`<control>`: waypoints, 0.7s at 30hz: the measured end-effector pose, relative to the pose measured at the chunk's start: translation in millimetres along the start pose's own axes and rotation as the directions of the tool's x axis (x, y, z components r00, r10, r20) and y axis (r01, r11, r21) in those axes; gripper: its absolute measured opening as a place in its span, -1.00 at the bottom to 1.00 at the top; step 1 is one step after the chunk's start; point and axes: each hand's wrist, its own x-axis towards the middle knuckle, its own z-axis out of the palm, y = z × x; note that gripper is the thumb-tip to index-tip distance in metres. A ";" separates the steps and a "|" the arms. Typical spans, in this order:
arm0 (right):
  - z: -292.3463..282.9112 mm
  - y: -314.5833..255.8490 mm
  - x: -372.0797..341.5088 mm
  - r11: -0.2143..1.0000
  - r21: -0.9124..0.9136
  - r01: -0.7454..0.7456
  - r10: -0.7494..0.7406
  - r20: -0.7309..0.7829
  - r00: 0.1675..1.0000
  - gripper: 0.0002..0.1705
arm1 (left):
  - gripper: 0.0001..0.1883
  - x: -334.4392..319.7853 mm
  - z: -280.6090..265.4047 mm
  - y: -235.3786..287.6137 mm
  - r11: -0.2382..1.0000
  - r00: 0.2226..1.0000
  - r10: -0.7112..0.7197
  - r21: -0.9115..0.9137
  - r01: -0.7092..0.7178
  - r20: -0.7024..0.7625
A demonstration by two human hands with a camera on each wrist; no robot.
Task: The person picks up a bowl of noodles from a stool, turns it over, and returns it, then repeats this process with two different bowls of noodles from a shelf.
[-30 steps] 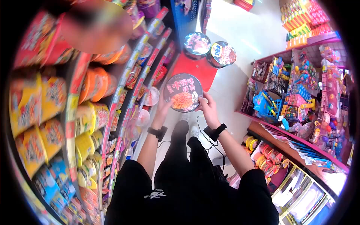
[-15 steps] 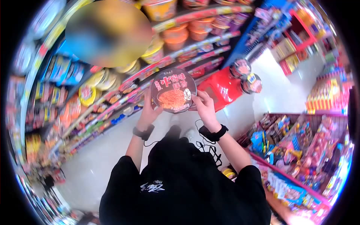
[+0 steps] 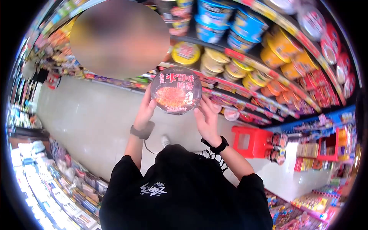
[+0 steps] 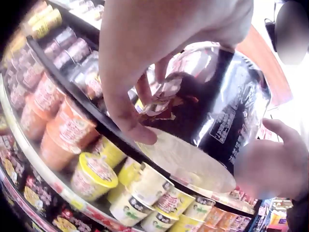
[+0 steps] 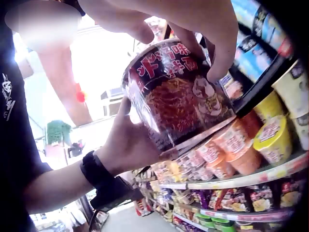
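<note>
A dark instant noodle tub (image 3: 177, 92) with red lettering and a picture of noodles on its lid is held in front of the body. The left hand (image 3: 145, 109) grips its left side, and the right hand (image 3: 207, 119) holds the lower right edge. In the left wrist view, the tub's shiny dark wall (image 4: 217, 106) shows between the two hands, with the left thumb at its pale rim. The right wrist view shows the tub's printed face (image 5: 174, 106), the left hand (image 5: 133, 145) cupping it from below and right fingers (image 5: 219, 63) along its upper edge.
Shelves of stacked noodle tubs in blue (image 3: 212, 23), yellow (image 3: 186, 53) and orange stand ahead and to the right. A red stool (image 3: 245, 142) is on the floor at right, with two dark tubs (image 3: 276, 141) on it. Pale floor (image 3: 84, 115) stretches to the left.
The view has turned left: the shelves, earlier on the left, now lie ahead and right, and the red stool has shifted to the right side. Both hands still hold the noodle tub.
</note>
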 end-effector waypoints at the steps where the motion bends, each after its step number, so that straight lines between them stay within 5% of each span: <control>1: 23.1 -4.0 7.5 0.999 0.047 0.011 -0.012 0.018 1.000 -0.52 | -0.26 -1.4 -18.2 9.0 1.000 0.998 0.023 -0.019 -0.024 -0.063; 7: 150.8 -27.0 54.3 0.984 0.162 0.073 -0.081 0.044 0.996 -0.45 | -0.36 3.8 -139.4 33.5 0.989 0.955 0.135 0.102 -0.111 -0.265; 21: 338.9 -37.1 154.1 0.920 0.392 0.013 -0.106 0.217 0.970 -0.46 | -0.55 -1.0 -315.6 48.9 0.996 0.888 -0.007 0.072 0.046 -0.461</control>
